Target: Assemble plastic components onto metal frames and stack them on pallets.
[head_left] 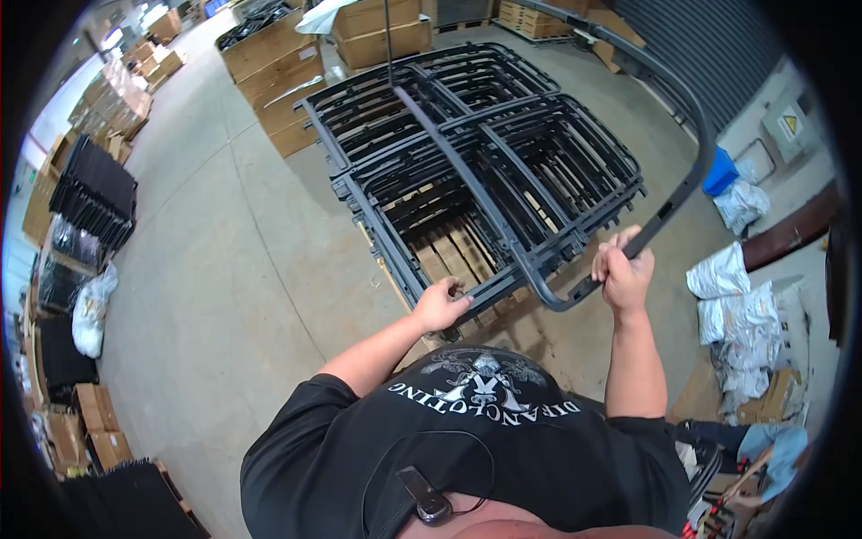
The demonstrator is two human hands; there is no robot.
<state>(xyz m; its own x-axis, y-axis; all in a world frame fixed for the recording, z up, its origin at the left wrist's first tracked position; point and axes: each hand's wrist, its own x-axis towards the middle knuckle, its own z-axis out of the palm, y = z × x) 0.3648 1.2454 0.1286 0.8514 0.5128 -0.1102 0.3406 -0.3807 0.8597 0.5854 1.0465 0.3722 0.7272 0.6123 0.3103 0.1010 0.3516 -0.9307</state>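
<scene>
My right hand (623, 273) is closed round the near side of a raised black frame (703, 148) with rounded corners. That frame stands tilted up above a stack of similar black frames (530, 117), one of its long bars crossing over them. Resting at the stack's near left corner, my left hand (442, 305) has its fingers curled over the edge of a black frame there. Its fingertips are partly hidden. Under the stack, the slats of a wooden pallet (440, 254) show through the openings.
Cardboard boxes (278, 85) stand beyond the stack on the left. Along the left wall are black stacked panels (94, 193) and a white sack (92, 310). Silvery bags (738, 314) and a blue bin (719, 171) sit to the right, near a grey shutter (718, 45).
</scene>
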